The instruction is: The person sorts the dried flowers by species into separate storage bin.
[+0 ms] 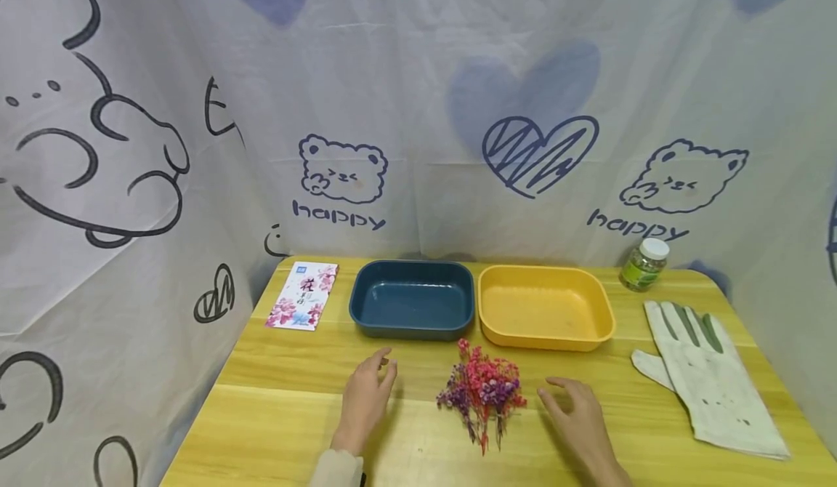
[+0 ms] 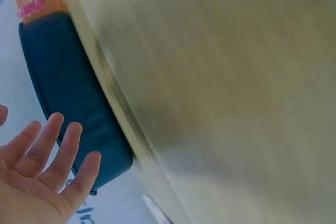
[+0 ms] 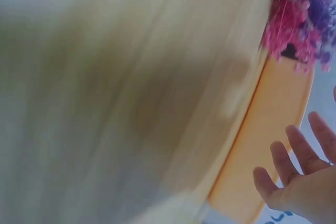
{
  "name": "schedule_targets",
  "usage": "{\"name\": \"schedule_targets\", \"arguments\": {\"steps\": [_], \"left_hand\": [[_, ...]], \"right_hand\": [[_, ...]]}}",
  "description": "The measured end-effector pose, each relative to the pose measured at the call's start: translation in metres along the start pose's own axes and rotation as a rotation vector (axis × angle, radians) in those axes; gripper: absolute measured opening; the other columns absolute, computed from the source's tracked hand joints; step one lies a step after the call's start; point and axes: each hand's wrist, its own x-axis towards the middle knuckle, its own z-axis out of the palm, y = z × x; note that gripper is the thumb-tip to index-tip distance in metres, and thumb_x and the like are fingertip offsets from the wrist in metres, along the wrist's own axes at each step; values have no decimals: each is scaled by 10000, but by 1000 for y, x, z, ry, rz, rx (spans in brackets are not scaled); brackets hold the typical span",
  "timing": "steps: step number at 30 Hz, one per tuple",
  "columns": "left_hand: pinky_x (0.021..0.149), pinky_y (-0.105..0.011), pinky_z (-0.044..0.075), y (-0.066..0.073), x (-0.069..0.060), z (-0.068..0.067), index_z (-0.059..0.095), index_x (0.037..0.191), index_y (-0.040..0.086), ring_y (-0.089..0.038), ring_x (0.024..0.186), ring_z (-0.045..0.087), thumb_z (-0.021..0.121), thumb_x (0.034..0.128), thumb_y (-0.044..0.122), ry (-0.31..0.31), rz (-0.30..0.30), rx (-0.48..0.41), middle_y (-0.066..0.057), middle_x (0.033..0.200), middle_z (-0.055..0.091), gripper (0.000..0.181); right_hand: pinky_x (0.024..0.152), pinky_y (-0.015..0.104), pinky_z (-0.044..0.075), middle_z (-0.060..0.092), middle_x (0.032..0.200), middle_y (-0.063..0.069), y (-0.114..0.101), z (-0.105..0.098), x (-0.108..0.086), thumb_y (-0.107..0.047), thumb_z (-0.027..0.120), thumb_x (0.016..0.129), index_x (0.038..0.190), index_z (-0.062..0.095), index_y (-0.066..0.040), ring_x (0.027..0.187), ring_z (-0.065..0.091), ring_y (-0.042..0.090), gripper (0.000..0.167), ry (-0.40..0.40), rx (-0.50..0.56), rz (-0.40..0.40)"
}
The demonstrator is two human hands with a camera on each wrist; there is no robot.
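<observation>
A small bunch of dried flowers (image 1: 485,385), pink and purple with thin stems, lies on the wooden table between both hands. To its left is my left hand (image 1: 368,398), fingers relaxed and holding nothing. On the other side, my right hand (image 1: 578,421) hovers near the flowers with its fingers loosely extended, touching nothing. Behind them stand a dark blue tray (image 1: 412,327) and, beside it, a yellow tray (image 1: 546,340); both have bare insides. In the right wrist view the pink and purple blooms (image 3: 294,19) show beyond the spread fingers (image 3: 300,148).
A floral-printed packet (image 1: 303,296) lies at the back left. At the back right stands a jar (image 1: 644,264) with a white lid and green label. White gloves (image 1: 713,381) with green parts lie on the right. A printed cloth (image 1: 431,109) hangs behind the table.
</observation>
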Motion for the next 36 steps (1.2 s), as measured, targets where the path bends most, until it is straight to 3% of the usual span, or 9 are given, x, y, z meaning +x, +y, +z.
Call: {"name": "schedule_targets", "arguments": {"steps": [3, 7, 11, 14, 20, 25, 30, 36], "left_hand": [[771, -423, 528, -2, 7, -2, 616, 1195, 10, -280, 918, 638, 510, 991, 232, 21, -81, -160, -127, 996, 676, 320], [713, -335, 512, -7, 18, -5, 662, 1097, -13, -229, 821, 631, 533, 975, 142, 135, -128, -276, -126, 898, 687, 236], [638, -234, 472, -14, 31, -9, 676, 1024, -37, -243, 750, 620, 558, 949, 66, 252, -185, -366, -178, 844, 680, 174], [619, -189, 460, -20, 40, -12, 663, 1027, -60, -307, 769, 629, 557, 946, 63, 300, -255, -442, -222, 862, 670, 181], [604, -188, 456, -33, 52, -12, 607, 1114, -53, -390, 838, 644, 554, 968, 174, 318, -388, -535, -247, 948, 662, 275], [568, -191, 439, -38, 59, -8, 561, 1161, -63, -403, 807, 639, 550, 973, 219, 328, -433, -555, -281, 966, 655, 339], [555, -182, 444, -42, 64, -3, 552, 1147, -88, -285, 704, 628, 549, 972, 219, 323, -467, -590, -278, 925, 638, 354], [554, -179, 438, -47, 68, 4, 558, 1116, -98, -84, 584, 546, 565, 964, 233, 319, -471, -638, -167, 813, 635, 364]], "right_hand": [[957, 595, 397, 598, 1193, 209, -6, 5, -3, -267, 622, 928, 1151, 630, 6, 1163, 499, 406, 352, -58, 49, 80], [909, 523, 472, 601, 1183, 169, -12, 13, -8, -297, 640, 915, 1119, 656, -35, 1124, 536, 377, 333, -94, 110, 153], [868, 425, 504, 637, 1116, 101, -17, 23, -12, -309, 682, 881, 1058, 686, -77, 1040, 584, 284, 292, -86, 142, 163], [835, 352, 502, 655, 1075, 62, -20, 30, -14, -291, 711, 856, 1011, 700, -105, 995, 591, 222, 243, -79, 147, 146], [844, 377, 489, 654, 1057, 55, -23, 36, -19, -311, 732, 832, 971, 707, -116, 964, 592, 209, 241, -103, 152, 128], [854, 367, 487, 640, 967, 7, -24, 42, -19, -292, 750, 815, 937, 707, -109, 927, 595, 170, 225, -123, 135, 131], [837, 337, 496, 617, 919, -8, -26, 47, -19, -255, 758, 807, 900, 701, -106, 888, 592, 139, 185, -140, 134, 131], [763, 266, 500, 594, 866, -11, -27, 50, -20, -215, 781, 780, 860, 697, -104, 814, 577, 109, 160, -146, 139, 109]]}}
